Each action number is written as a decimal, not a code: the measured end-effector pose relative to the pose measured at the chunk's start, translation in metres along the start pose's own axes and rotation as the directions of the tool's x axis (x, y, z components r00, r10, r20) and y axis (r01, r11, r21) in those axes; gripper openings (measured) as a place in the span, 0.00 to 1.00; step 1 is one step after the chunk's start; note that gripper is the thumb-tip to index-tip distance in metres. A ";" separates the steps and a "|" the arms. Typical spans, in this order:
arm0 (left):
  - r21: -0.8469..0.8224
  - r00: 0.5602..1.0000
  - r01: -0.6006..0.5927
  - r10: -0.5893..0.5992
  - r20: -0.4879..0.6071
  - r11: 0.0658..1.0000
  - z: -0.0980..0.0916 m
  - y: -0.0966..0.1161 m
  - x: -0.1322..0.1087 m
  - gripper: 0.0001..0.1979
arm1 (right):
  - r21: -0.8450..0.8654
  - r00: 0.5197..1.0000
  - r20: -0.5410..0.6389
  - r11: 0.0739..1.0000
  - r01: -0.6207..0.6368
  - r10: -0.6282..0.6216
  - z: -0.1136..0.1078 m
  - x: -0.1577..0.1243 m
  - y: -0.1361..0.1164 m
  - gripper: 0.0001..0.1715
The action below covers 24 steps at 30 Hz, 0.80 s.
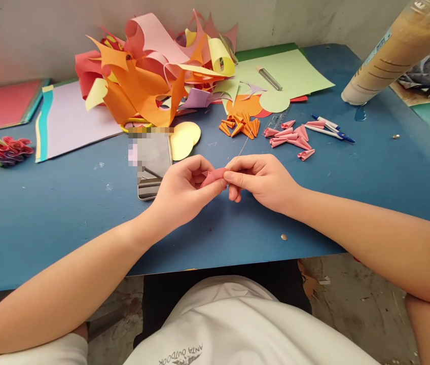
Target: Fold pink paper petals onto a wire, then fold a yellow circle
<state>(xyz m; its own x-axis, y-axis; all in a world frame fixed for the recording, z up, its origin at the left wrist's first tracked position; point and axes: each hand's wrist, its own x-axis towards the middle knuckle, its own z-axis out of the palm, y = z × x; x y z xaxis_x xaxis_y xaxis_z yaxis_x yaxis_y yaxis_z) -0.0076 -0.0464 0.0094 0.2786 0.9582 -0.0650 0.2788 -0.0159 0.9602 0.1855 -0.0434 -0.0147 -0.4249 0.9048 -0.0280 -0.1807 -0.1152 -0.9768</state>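
Note:
A rolled piece of pink paper [214, 176] is held between both hands above the front middle of the table. My left hand [179, 190] is closed around it, with the thumb along its near side. The fingertips of my right hand [266, 180] pinch its right end. From these fingertips a thin strand [243, 145] rises up and to the right; whether it is part of the paper I cannot tell. Several orange paper cones [243, 124] and several pink paper cones [289, 136] lie just beyond my right hand.
A phone [154, 157] and yellow paper circles [182, 142] lie beyond my left hand. Paper scraps [142, 86] are heaped against the wall. Pens [327, 131] lie at the right, before a tall drink bottle [386, 56]. A paper flower cluster [4, 150] sits far left on the blue table [66, 223].

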 end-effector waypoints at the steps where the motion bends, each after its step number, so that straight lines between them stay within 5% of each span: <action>1: 0.027 1.000 -0.018 0.019 -0.018 0.999 0.000 0.000 0.000 0.18 | 0.000 1.000 -0.005 1.000 -0.004 0.004 0.000 0.000 0.000 0.23; 11: 0.042 0.997 -0.071 0.070 0.012 0.997 0.000 -0.001 -0.002 0.19 | -0.034 0.996 -0.065 0.998 0.059 -0.061 0.004 -0.002 -0.005 0.26; 18: 0.222 0.973 -0.232 0.231 0.028 0.947 0.000 0.002 -0.005 0.09 | -0.022 0.988 -0.122 0.995 0.093 -0.095 0.007 -0.002 -0.005 0.27; 24: 0.185 0.984 -0.179 0.178 0.024 0.966 0.000 0.002 -0.002 0.07 | -0.082 0.984 -0.077 0.985 0.152 -0.158 0.003 -0.001 0.001 0.25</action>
<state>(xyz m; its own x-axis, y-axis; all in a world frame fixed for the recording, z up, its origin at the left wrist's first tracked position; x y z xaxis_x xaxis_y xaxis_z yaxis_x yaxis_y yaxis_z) -0.0079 -0.0483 0.0114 0.3461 0.9328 0.1002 0.3892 -0.2399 0.8893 0.1832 -0.0460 -0.0149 -0.3216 0.9404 0.1107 -0.1700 0.0577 -0.9838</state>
